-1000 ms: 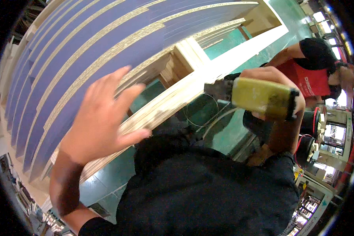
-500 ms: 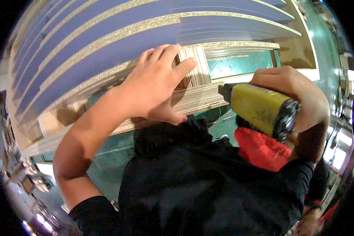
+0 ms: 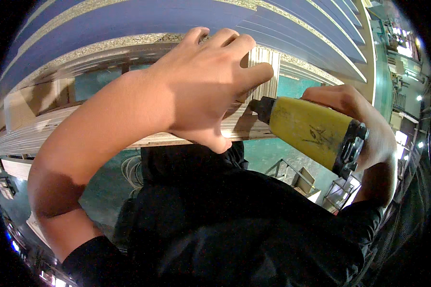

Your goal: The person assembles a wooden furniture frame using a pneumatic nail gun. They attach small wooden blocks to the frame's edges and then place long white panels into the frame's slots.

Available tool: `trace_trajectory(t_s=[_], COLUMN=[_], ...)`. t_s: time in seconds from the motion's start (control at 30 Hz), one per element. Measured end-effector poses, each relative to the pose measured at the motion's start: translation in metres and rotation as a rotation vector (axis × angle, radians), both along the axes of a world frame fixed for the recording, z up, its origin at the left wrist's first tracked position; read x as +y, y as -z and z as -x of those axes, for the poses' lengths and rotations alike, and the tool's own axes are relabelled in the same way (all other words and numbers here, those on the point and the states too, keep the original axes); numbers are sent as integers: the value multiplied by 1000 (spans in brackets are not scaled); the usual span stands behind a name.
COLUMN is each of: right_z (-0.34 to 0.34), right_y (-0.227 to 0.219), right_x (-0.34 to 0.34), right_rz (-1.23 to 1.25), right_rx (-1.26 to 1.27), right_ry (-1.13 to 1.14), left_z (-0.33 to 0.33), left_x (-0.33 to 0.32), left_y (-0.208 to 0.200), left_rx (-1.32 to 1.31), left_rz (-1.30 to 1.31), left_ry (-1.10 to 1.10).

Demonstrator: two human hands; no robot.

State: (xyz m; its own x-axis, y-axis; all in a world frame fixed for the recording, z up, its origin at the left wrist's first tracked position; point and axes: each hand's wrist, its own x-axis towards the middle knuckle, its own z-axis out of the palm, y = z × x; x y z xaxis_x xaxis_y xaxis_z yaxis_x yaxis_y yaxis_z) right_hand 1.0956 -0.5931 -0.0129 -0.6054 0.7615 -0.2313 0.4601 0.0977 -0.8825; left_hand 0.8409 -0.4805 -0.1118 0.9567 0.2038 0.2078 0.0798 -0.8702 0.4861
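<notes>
My left hand (image 3: 206, 86) grips a short layered wooden block (image 3: 268, 67) set crosswise in a wooden frame. Its fingers are bent over the block's far part, and the thumb hangs over the near edge of the long layered wooden rail (image 3: 259, 130). A yellow nail gun (image 3: 311, 131) with a black nose and black rear cap is in my right hand (image 3: 342, 103). The nose points left at the joint of block and rail, just right of my left hand; whether it touches wood I cannot tell. The right fingers are partly hidden behind the tool.
Several blue-purple panels (image 3: 143, 21) with raw chipboard edges stand in rows beyond the frame. A coil of hose or cable (image 3: 131, 171) lies on the green floor below left. A metal-framed rack (image 3: 342, 193) stands low on the right.
The nail gun has moved left, bringing its nose nearer the block and rail. My left hand stays on the block. The view has shifted closer, and the red cloth under the gun is out of sight.
</notes>
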Motion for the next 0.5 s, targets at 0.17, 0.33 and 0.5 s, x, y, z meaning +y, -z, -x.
trace_trajectory(t_s=[0.17, 0.33, 0.5], right_z=[1, 6, 4], right_y=[-17, -31, -30], right_x=[14, 28, 16], right_rz=[27, 56, 99], right_rx=[-118, -267, -259], right_ry=[-182, -331, -236], left_z=[1, 1, 0], left_x=[-1, 0, 1], left_y=[-8, -6, -9], left_rx=[95, 83, 85], left_rz=[57, 49, 61], left_ry=[6, 1, 31])
